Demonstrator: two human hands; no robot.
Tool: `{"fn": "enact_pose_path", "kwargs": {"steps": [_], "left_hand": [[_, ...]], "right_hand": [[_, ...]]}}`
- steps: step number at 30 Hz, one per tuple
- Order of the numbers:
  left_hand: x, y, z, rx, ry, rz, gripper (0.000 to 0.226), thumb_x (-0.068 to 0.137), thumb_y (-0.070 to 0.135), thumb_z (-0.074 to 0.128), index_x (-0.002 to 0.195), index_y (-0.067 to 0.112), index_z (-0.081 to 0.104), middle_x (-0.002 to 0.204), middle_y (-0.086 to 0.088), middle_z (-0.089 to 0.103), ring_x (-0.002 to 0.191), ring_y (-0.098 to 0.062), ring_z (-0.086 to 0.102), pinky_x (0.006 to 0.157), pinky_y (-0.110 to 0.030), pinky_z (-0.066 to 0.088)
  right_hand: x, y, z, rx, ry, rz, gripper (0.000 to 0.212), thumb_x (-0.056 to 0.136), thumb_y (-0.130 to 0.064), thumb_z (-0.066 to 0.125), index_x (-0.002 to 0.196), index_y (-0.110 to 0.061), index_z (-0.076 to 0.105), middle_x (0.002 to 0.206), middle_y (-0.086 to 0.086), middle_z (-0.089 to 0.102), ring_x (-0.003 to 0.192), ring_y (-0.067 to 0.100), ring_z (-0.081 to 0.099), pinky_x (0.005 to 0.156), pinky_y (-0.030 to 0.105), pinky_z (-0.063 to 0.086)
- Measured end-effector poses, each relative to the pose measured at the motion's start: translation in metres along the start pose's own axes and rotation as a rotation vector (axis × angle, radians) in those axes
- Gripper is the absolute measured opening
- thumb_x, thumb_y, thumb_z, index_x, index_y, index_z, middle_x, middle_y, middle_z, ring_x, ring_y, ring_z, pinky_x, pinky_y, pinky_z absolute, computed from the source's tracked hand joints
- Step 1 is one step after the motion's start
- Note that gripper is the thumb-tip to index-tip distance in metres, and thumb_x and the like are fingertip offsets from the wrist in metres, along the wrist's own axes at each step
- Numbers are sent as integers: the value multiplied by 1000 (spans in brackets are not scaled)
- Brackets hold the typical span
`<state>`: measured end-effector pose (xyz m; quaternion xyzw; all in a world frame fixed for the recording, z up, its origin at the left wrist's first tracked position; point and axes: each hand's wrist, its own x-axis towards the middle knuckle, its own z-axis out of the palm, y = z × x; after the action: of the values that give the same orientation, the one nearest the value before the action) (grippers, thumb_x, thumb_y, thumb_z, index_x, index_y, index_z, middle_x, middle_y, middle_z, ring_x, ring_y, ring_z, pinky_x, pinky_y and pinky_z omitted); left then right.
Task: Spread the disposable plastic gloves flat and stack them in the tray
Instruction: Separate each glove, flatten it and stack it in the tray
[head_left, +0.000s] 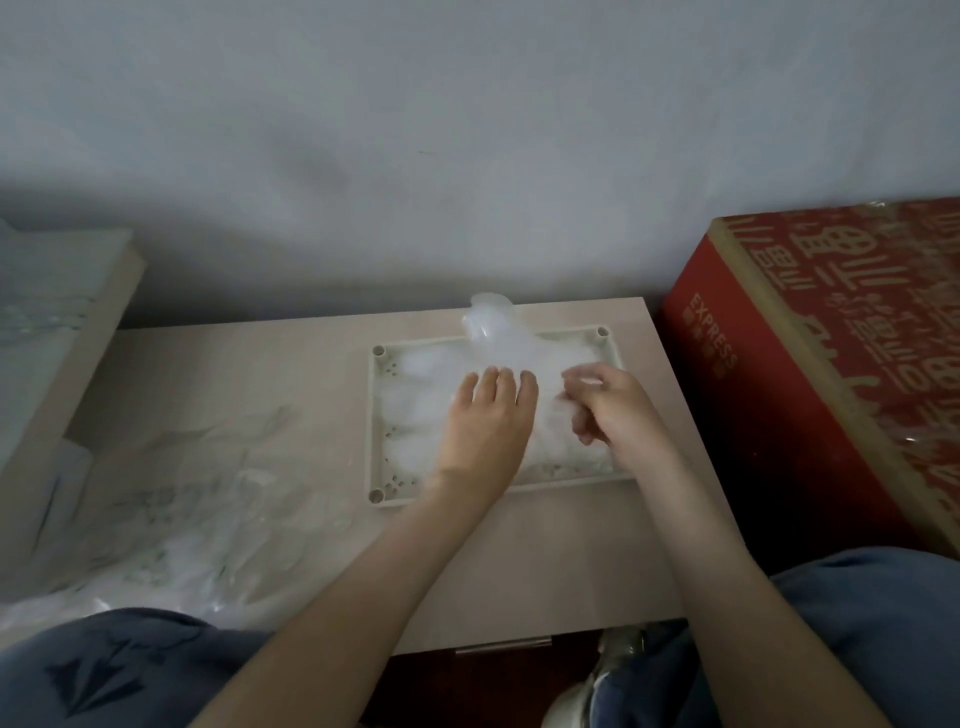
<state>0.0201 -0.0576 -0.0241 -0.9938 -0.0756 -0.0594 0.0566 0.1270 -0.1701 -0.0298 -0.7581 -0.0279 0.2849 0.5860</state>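
Pressing down on the stack: the left hand (488, 415) lies palm down with fingers straight and close together, resting on the translucent white disposable plastic gloves (415, 400) stacked inside the cream rectangular plastic tray (375, 415). This hand grips nothing.

The right hand (608, 410) is just beside it, over the right half of the tray. Its fingers are curled, and thumb and forefinger pinch a bit of thin film belonging to the top glove (491, 322). The far end of the top glove puffs up and stands above the tray's far rim; the rest lies against the stack.

The tray sits on the right part of the pale wood-grain counter (249, 374), long side facing the person. Small round holes show at its corners, and perforations run along its left wall.

A loose heap of clear plastic gloves (208, 499) lies on the left part of the counter, well apart from the tray and reaching the near edge.

A red printed cardboard box (779, 415) stands to the right of the counter, its side marked "EXPRESS". A grey wall (467, 130) is behind.
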Motion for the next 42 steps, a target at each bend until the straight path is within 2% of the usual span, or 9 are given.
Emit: {"fn": "enact_pose_path", "kwargs": {"steps": [4, 8, 12, 15, 17, 21, 24, 29, 42], "left_hand": [[-6, 5, -4, 115, -340, -112, 65, 93, 6, 48, 147, 0, 14, 123, -20, 53, 105, -28, 59, 75, -29, 47], [-11, 0, -10, 268, -470, -108, 72, 92, 14, 51, 149, 3, 9, 132, -19, 48, 119, -32, 50, 93, -33, 41], [-17, -9, -16, 252, -639, -61, 66, 95, 33, 44, 151, 15, 13, 158, -18, 2, 145, -37, 3, 117, -51, 6], [-13, -19, -11, -92, -538, -8, 68, 94, 61, 30, 151, 27, 17, 160, -8, -8, 147, -27, -8, 118, -51, -3], [-10, -22, 0, -314, -415, -1, 65, 94, 63, 20, 151, 32, 15, 160, -2, -8, 147, -20, -11, 118, -47, -6], [-13, -29, 33, -229, -401, -52, 54, 101, 49, 11, 152, 34, 2, 160, -4, -14, 146, -22, -14, 117, -47, -8], [-16, -29, 49, -204, -447, -60, 58, 99, 53, 13, 151, 34, -4, 159, -4, -15, 146, -24, -14, 117, -47, -8], [-12, -29, 60, -211, -433, -84, 62, 98, 57, 14, 151, 33, -6, 160, -3, -13, 147, -21, -11, 118, -46, -6], [1, -41, 66, -270, -380, -70, 58, 100, 50, 17, 151, 32, -4, 160, -5, -9, 147, -21, -9, 117, -45, -4]], "right_hand": [[10, 16, -3, -316, 8, -21, 13, 94, -9, 53, 105, -11, 61, 70, 1, 57, 32, 4, 44, 34, 18, 30], [13, 23, -5, -512, 3, -94, 19, 92, -12, 52, 109, -17, 58, 88, 3, 63, 62, 10, 55, 47, 20, 38], [14, 24, -5, -548, -2, -98, 34, 90, -9, 50, 123, -15, 51, 82, -1, 59, 75, 20, 59, 70, 29, 48], [13, 23, -6, -560, 27, -116, 50, 90, -6, 50, 138, -15, 40, 84, -2, 54, 88, 22, 56, 78, 27, 41], [14, 26, -7, -630, 105, -182, 59, 88, -5, 52, 143, -12, 32, 103, 7, 54, 102, 26, 51, 85, 28, 38], [14, 33, -1, -904, 252, -352, 66, 83, -13, 56, 144, -9, 33, 140, 14, 43, 123, 36, 39, 101, 40, 31], [11, 36, 12, -1022, 90, -559, 58, 92, -29, 44, 147, -16, 33, 153, 12, 31, 140, 31, 28, 112, 41, 22], [16, 55, 15, -1197, -164, -314, 59, 100, -49, 21, 152, -31, -1, 161, 0, -10, 147, 18, -13, 117, 40, -6], [21, 53, 13, -1213, -77, -232, 60, 99, -52, 15, 152, -31, -5, 160, -1, -13, 146, 21, -17, 117, 45, -9]]}}
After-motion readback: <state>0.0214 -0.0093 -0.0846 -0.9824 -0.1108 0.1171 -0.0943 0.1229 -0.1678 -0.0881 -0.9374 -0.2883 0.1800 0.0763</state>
